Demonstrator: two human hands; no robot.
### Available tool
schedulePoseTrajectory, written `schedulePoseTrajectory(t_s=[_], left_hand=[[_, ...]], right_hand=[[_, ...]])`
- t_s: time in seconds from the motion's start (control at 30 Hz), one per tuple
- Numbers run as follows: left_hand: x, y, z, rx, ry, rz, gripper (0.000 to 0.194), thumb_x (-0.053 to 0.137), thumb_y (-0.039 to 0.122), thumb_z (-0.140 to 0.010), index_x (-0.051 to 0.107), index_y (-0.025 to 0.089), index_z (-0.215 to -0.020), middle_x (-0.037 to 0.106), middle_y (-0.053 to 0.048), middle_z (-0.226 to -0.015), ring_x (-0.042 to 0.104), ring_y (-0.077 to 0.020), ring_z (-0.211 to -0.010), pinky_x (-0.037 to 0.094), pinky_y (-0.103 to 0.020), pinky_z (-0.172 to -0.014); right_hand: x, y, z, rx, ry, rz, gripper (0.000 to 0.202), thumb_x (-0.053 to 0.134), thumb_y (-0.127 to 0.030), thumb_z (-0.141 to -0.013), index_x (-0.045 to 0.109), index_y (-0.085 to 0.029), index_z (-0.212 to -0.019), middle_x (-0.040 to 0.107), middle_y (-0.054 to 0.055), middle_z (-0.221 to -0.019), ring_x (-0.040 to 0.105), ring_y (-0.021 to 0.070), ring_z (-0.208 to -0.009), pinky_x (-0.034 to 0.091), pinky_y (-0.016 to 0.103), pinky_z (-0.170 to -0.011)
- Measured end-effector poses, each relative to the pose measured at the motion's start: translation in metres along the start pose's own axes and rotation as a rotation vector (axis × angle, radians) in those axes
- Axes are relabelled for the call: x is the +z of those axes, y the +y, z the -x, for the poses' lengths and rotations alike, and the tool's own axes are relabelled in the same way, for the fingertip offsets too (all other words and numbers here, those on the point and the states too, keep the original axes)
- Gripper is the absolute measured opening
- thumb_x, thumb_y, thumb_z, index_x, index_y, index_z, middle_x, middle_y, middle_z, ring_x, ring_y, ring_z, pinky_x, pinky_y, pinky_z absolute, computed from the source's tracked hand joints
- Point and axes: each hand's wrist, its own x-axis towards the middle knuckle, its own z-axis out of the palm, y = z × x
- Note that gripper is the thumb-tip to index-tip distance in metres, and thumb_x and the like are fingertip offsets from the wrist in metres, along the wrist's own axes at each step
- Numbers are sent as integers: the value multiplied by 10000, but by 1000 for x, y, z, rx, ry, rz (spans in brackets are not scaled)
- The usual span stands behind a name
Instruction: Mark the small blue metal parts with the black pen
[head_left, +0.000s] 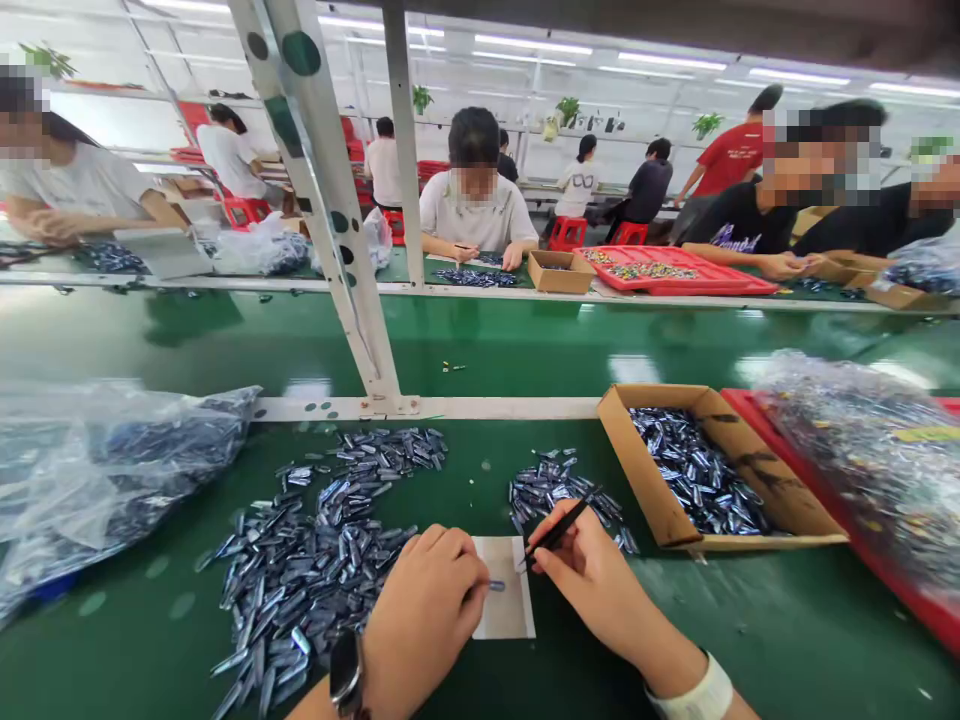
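My left hand [433, 600], with a dark watch at its wrist, has its fingers closed on a small blue-grey piece [495, 585] that pokes out to the right over a pale card [506, 625]. In my right hand [581, 565] are black tweezers [562, 528], their tips pointing down-left near the card's right edge. A large pile of dark shiny pieces [307, 560] spreads to the left of my left hand. Beyond my right hand lies a smaller pile [551, 485] of similar pieces.
A cardboard box [645, 480] of pieces stands at the right, beside a red tray [900, 590] under a plastic bag [870, 470]. Another bag [90, 480] lies left. A metal post [330, 200] rises ahead. Several people sit across the green belt [510, 340].
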Motion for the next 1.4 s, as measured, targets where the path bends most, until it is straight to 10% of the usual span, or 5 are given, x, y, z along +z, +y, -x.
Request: schedulePoseTrajectory(t_s=[1.13, 1.4], left_hand=[[4, 8, -2, 51, -47, -60, 158, 577, 79, -878, 639, 213, -821, 656, 3, -995, 579, -196, -923, 430, -347, -818], [4, 9, -2, 40, -37, -45, 173, 551, 75, -878, 637, 214, -817, 643, 2, -939, 565, -193, -892, 437, -336, -795]], right_hand=[[1, 5, -7, 70, 80, -137, 374, 758, -488, -763, 495, -247, -877, 620, -27, -733, 661, 194, -660, 590, 366, -670], [12, 1, 0, 45, 10, -72, 237, 704, -349, -827, 497, -247, -879, 611, -20, -772, 642, 196, -727, 555, 338, -678]])
